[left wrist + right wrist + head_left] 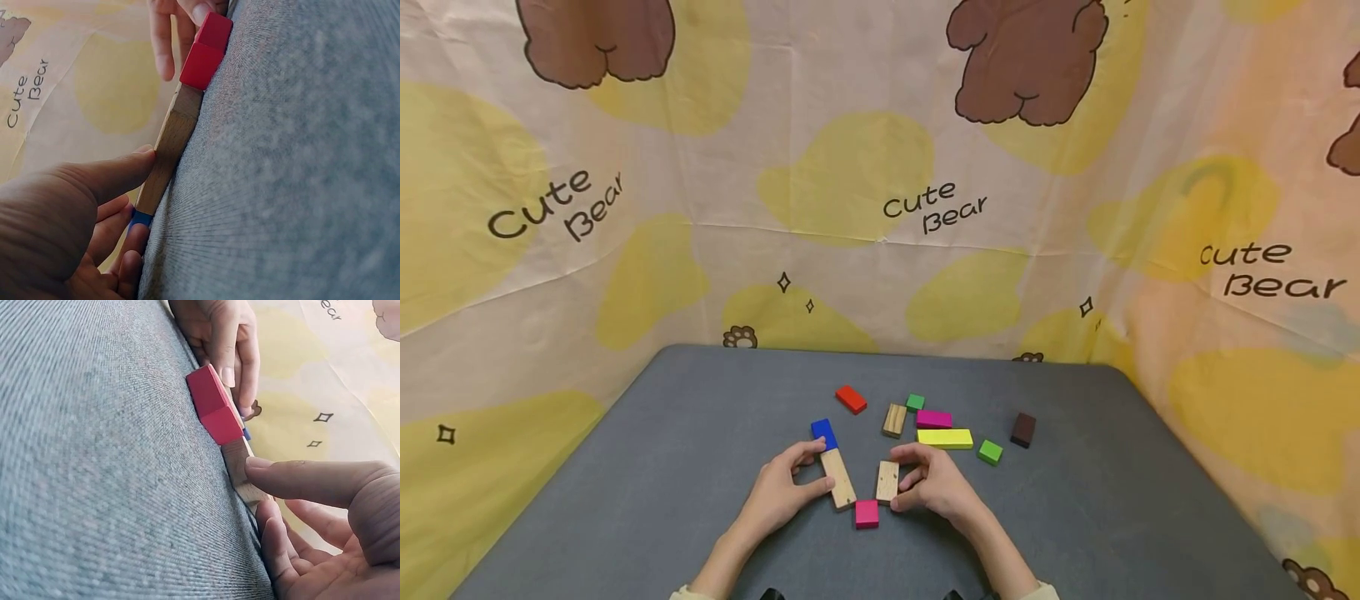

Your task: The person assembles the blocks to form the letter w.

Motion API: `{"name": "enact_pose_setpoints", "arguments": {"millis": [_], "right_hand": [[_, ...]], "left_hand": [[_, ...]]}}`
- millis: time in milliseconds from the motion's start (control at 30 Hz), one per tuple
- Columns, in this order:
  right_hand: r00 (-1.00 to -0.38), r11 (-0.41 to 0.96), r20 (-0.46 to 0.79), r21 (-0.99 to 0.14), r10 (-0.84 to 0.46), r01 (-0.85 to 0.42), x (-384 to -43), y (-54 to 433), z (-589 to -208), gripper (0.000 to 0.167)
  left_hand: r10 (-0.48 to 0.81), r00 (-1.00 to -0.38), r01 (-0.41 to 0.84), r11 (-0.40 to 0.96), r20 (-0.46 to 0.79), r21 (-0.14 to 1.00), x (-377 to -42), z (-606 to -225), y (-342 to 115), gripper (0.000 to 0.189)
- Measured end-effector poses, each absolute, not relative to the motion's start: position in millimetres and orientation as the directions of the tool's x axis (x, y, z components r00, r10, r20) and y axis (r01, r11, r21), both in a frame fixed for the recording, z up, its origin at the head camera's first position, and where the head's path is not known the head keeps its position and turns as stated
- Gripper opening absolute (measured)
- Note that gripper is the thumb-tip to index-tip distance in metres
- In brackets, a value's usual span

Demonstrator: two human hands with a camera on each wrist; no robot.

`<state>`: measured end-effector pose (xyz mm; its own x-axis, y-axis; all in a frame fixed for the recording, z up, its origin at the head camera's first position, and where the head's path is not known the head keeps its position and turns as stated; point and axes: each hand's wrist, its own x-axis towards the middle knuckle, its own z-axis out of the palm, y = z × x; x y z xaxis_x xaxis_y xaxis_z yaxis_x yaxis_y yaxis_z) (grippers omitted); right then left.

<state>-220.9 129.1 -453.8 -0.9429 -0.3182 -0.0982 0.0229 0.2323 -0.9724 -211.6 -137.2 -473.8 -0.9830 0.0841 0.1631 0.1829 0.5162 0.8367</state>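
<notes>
Right hand [934,483]: grasping the short wooden block [887,482] end to end, forefinger at the far end, thumb at the near end. Block flat on the table [715,433]; long axis runs almost straight from the far edge toward the person, near end slightly leftward.

Left hand [781,490]: grasping along the left side of the long wooden block [838,479], thumb on the wood, fingertips at the blue block [823,433]. Long axis slants, far end toward the table's far-left corner, near end toward the right hand. The blue block abuts its far end, continuing the same line. Firmness of this hold cannot be told.

Pink block [867,514]: between the near ends of both wooden blocks, at their inner corners.

Beyond, toward the far edge: red block [851,399], striped wooden block [894,420], dark green block [915,403], magenta block [934,419], yellow block [944,439] lying crosswise. Toward the right edge: light green block [990,452], dark brown block [1023,430].
</notes>
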Motion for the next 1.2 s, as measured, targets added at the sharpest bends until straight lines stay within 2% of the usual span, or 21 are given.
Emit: {"name": "enact_pose_setpoints", "arguments": {"millis": [500,900,1200], "right_hand": [[-0.932,0.178,-0.059,-0.984,-0.358,-0.006,-223,138,-456,0.064],[-0.949,0.214,-0.098,-0.976,-0.301,0.033,-221,139,-455,0.056],[-0.959,0.195,-0.062,-0.981,-0.276,0.007,-225,140,-459,0.05]], "left_hand": [[0.087,-0.985,0.172,0.505,0.148,0.846,-211,-473,-138,0.055],[0.099,-0.983,0.183,0.521,0.155,0.834,-211,-474,-138,0.055],[0.103,-0.981,0.196,0.529,0.166,0.826,-211,-473,-137,0.055]]}}
